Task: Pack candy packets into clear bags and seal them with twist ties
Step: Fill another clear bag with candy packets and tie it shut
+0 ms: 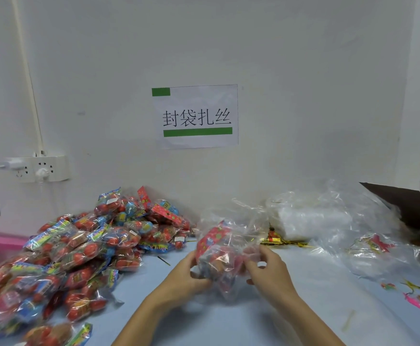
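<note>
From the head view we see a heap of candy packets (79,248) along the counter's (266,320) left edge, a stack of clear bags (313,221) and gold twist ties (278,242) against the back edge, and loose plastic at the right. At mid-counter our left hand (186,273) and right hand (268,265) pinch a clear bag (225,258) holding a candy packet (211,239), its long axis tilted up toward the wall.

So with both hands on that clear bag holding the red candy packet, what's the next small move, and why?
Probably gather the open top of the clear plastic bag into a neck. Both the left hand and right hand grip it, the red candy packet looks to be inside, and no tie shows on it; gold twist ties lie just behind.
</note>
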Available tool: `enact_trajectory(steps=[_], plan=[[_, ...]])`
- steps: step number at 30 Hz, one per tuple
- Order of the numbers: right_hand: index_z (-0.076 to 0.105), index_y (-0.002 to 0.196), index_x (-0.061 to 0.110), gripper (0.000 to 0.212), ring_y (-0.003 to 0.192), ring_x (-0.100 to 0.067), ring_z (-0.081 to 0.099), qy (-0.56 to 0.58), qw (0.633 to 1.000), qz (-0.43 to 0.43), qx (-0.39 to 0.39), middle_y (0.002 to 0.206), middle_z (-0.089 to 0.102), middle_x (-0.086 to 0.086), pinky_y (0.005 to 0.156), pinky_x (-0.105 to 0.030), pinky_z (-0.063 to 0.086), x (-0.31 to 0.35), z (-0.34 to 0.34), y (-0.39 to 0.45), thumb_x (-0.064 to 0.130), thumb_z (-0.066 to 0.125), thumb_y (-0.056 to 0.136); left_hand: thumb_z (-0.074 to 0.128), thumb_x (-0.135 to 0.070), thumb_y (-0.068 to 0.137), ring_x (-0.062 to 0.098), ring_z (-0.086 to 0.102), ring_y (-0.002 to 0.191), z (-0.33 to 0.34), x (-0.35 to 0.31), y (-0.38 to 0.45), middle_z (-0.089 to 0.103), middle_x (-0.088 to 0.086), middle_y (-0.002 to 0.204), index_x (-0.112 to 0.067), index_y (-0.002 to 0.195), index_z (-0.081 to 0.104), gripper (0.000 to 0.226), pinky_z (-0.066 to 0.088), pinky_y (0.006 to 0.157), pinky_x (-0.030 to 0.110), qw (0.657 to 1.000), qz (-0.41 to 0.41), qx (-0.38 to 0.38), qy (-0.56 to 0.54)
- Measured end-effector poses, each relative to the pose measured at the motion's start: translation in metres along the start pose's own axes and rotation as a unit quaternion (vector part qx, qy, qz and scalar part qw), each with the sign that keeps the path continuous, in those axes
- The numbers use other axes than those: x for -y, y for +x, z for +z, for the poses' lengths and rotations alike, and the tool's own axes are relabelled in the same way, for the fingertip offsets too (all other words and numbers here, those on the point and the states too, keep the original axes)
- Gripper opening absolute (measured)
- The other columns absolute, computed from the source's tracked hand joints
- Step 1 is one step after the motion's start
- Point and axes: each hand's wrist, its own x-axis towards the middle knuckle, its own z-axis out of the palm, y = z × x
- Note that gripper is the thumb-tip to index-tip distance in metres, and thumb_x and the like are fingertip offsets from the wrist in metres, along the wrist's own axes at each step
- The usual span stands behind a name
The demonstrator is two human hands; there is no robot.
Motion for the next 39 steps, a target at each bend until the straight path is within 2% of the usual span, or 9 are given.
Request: enact_trajectory(steps=[4,7,12,17,21,27,31,34,39], plan=[[0.072,0.091,0.023,0.021,0.067,-0.003,0.068,-0.015,0.999,-0.046,0.022,0.079,0.075,0.007,0.058,-0.01,0.047,0.005,0.0,-0.002,0.007,0.058,0.093,0.083,-0.016,0.059,0.013,0.073,0.088,-0.001,0.008,0.003,0.074,-0.002,0.105,-0.033,0.123,0.056,0.071,0.061,0.075,0.036,0.997,-0.025,-0.067,0.0],[0.071,0.108,0.02,0.023,0.094,-0.008,0.065,-0.014,0.999,-0.047,0.013,0.1,0.073,0.006,0.067,-0.012,0.046,0.009,0.0,-0.002,0.011,0.053,0.098,0.082,-0.003,0.066,0.017,0.073,0.091,0.001,0.012,0.006,0.076,-0.002,0.1,-0.028,0.125,0.055,0.07,0.06,0.076,0.034,0.996,-0.012,-0.086,-0.003],[0.061,0.112,0.029,0.034,0.108,-0.008,0.056,0.076,0.983,-0.104,-0.133,0.113,0.062,0.012,0.088,-0.021,0.042,0.024,-0.012,-0.004,0.002,0.044,0.098,0.088,-0.007,0.071,0.004,0.07,0.095,0.008,0.007,0.009,0.074,-0.016,0.1,-0.027,0.114,0.06,0.055,0.054,0.076,0.018,0.98,0.085,-0.179,0.02],[0.073,0.11,0.023,0.031,0.106,0.001,0.061,0.029,0.947,-0.257,-0.189,0.11,0.068,0.019,0.087,-0.015,0.047,0.036,-0.024,-0.004,0.001,0.055,0.098,0.072,0.004,0.082,0.014,0.068,0.087,0.009,0.012,0.009,0.071,-0.01,0.093,-0.028,0.105,0.06,0.042,0.057,0.073,0.036,0.958,0.132,-0.216,0.134],[0.078,0.083,0.023,0.031,0.084,-0.002,0.068,-0.058,0.936,-0.326,-0.116,0.084,0.073,0.019,0.073,-0.011,0.049,0.035,-0.024,-0.004,-0.002,0.059,0.082,0.07,0.007,0.081,0.01,0.06,0.074,0.011,0.017,0.01,0.064,-0.009,0.081,-0.025,0.087,0.054,0.036,0.048,0.061,0.025,0.952,0.145,-0.203,0.175],[0.068,0.067,0.036,0.034,0.066,-0.008,0.063,-0.108,0.932,-0.345,-0.038,0.069,0.068,0.018,0.056,-0.011,0.042,0.035,-0.021,-0.008,0.005,0.054,0.07,0.072,-0.001,0.083,0.003,0.058,0.069,0.011,0.016,0.008,0.065,-0.009,0.079,-0.022,0.085,0.055,0.027,0.044,0.054,0.018,0.951,0.156,-0.223,0.149],[0.074,0.071,0.027,0.03,0.07,-0.008,0.065,-0.172,0.935,-0.304,0.059,0.07,0.07,0.016,0.058,-0.019,0.05,0.036,-0.024,-0.012,0.011,0.049,0.073,0.072,-0.001,0.081,0.019,0.061,0.073,0.01,0.016,0.007,0.067,-0.001,0.079,-0.016,0.088,0.058,0.022,0.049,0.059,0.035,0.951,0.145,-0.242,0.127],[0.07,0.076,0.024,0.024,0.073,-0.014,0.056,-0.261,0.914,-0.262,0.165,0.072,0.064,0.008,0.069,-0.033,0.05,0.034,-0.024,-0.018,0.021,0.047,0.08,0.07,0.004,0.079,0.022,0.06,0.072,0.01,0.017,0.007,0.064,-0.003,0.077,-0.017,0.086,0.055,0.026,0.048,0.056,0.032,0.95,0.144,-0.246,0.13],[0.059,0.066,0.052,0.021,0.07,0.001,0.053,-0.242,0.906,-0.229,0.262,0.067,0.058,0.024,0.071,-0.009,0.045,0.039,-0.019,-0.026,0.041,0.061,0.084,0.071,0.001,0.08,0.02,0.056,0.065,0.01,0.019,0.008,0.061,-0.001,0.077,-0.023,0.082,0.052,0.031,0.049,0.054,0.045,0.952,0.138,-0.24,0.131]])
